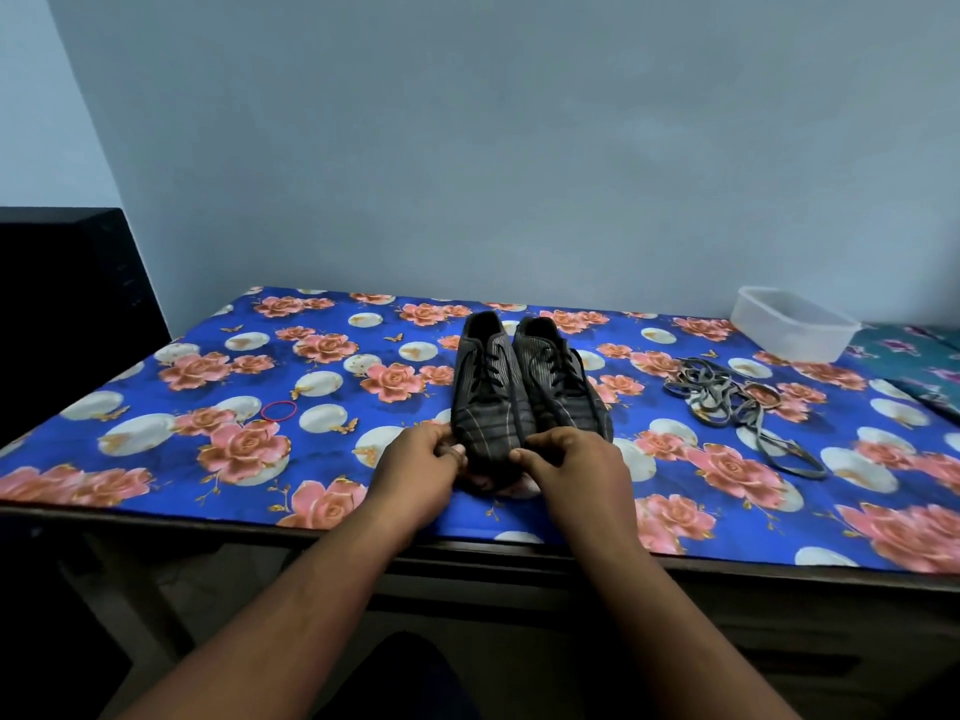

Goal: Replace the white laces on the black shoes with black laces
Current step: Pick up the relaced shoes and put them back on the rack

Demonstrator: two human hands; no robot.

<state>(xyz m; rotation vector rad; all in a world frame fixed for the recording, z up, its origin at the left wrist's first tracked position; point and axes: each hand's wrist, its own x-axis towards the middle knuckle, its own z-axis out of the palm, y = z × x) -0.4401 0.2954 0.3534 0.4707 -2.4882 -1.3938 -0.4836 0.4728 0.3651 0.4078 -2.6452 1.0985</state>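
Two black striped shoes stand side by side on the table, toes toward me, both threaded with black laces. My left hand (423, 462) grips the left side of the left shoe's (488, 402) toe, thumb and fingers curled on it. My right hand (569, 462) holds the same toe from the right, next to the right shoe (558, 376). A loose pile of greyish-white laces (737, 402) lies on the cloth to the right of the shoes.
The table wears a blue floral cloth (208, 387). A red rubber band (279, 410) lies left of the shoes. A clear plastic container (795, 322) stands at the back right corner. A dark object (67, 314) rises at the far left; the wall is close behind.
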